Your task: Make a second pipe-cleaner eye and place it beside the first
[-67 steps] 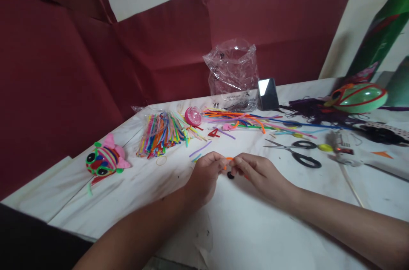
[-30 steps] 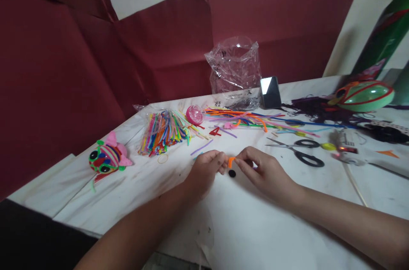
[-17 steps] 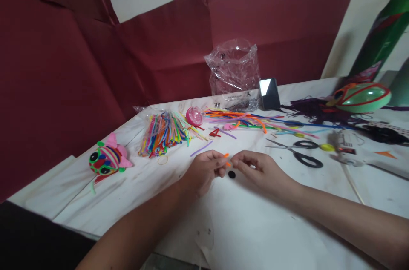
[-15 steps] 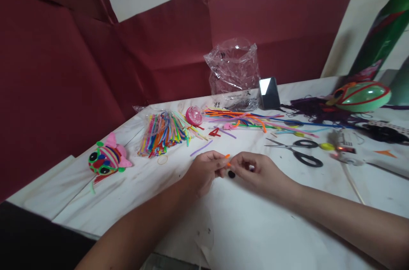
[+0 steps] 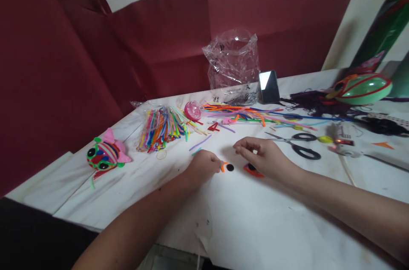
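Observation:
My left hand (image 5: 206, 164) is closed in a pinch on a short bent piece of orange pipe cleaner (image 5: 224, 167) low over the white table. A small black disc (image 5: 230, 168) lies just right of that piece. My right hand (image 5: 258, 154) is raised a little above the tabletop, its thumb and fingertips drawn together with nothing visible between them. Below its palm lies another black disc edged with orange (image 5: 254, 170), partly hidden by the hand. Scissors (image 5: 300, 144) with black handles lie to the right of my right hand.
A bag of coloured pipe cleaners (image 5: 161, 127), loose pipe cleaners (image 5: 243, 112), a pink cup (image 5: 192, 110) and a phone (image 5: 269, 87) stand or lie behind. A decorated fish (image 5: 105, 153) sits left. At right are a glue gun (image 5: 348, 144) and a green ornament (image 5: 364, 89).
My hands have moved apart. My right hand has let go of the orange piece and shifted up, uncovering the orange-edged disc. My left hand keeps the piece, lowered beside the black disc.

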Demonstrator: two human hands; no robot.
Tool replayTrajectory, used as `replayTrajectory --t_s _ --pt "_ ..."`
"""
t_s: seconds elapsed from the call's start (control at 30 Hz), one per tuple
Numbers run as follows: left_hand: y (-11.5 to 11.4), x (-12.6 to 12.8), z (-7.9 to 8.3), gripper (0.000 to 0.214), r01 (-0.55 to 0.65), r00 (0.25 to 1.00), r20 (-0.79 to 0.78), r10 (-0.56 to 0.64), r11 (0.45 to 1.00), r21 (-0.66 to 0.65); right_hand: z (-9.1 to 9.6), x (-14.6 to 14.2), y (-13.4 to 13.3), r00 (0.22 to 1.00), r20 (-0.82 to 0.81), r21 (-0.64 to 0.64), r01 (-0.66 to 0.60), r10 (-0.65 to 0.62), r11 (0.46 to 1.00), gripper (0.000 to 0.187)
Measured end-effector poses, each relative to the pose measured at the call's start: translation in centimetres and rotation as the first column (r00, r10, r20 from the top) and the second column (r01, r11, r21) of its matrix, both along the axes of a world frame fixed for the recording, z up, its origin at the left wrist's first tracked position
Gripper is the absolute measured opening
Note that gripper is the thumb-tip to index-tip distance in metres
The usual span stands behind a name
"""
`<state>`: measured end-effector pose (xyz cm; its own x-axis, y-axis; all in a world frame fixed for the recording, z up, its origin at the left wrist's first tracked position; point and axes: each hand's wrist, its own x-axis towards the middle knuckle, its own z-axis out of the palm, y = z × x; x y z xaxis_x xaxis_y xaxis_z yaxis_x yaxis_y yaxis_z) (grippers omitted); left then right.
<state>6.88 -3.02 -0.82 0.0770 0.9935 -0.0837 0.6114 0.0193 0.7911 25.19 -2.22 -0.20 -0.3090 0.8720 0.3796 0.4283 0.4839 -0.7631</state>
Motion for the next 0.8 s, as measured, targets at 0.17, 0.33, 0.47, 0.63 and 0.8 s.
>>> replayTrajectory --t_s 0.17,0.33,0.47,0.63,0.8 --pt "0.1 -0.8 -0.6 0.014 0.071 0.984 -0.174 -0.044 0.986 0.154 0.4 0.1 -0.3 1.0 0.002 0.024 0.02 -0.02 1.0 0.022" --pt "0.6 -1.5 -0.6 0.035 0.341 0.894 -0.382 -0.234 0.909 0.24 1.4 0.7 -0.2 0.999 0.013 0.127 0.046 -0.048 0.991 0.019" --pt "0.8 -1.2 -0.9 0.021 0.45 0.842 -0.429 -0.328 0.865 0.223 2.0 1.1 -0.2 0.996 0.002 0.176 0.082 -0.084 0.981 0.018" --pt "0.7 -0.8 -1.2 0.017 0.41 0.871 -0.39 -0.3 0.88 0.24 2.1 1.0 -0.2 0.996 0.002 0.182 0.086 -0.088 0.979 0.017" --pt "0.7 -0.7 -1.2 0.019 0.403 0.869 -0.405 -0.284 0.881 0.247 2.5 1.4 0.1 0.995 0.037 0.221 0.082 -0.092 0.972 0.017"
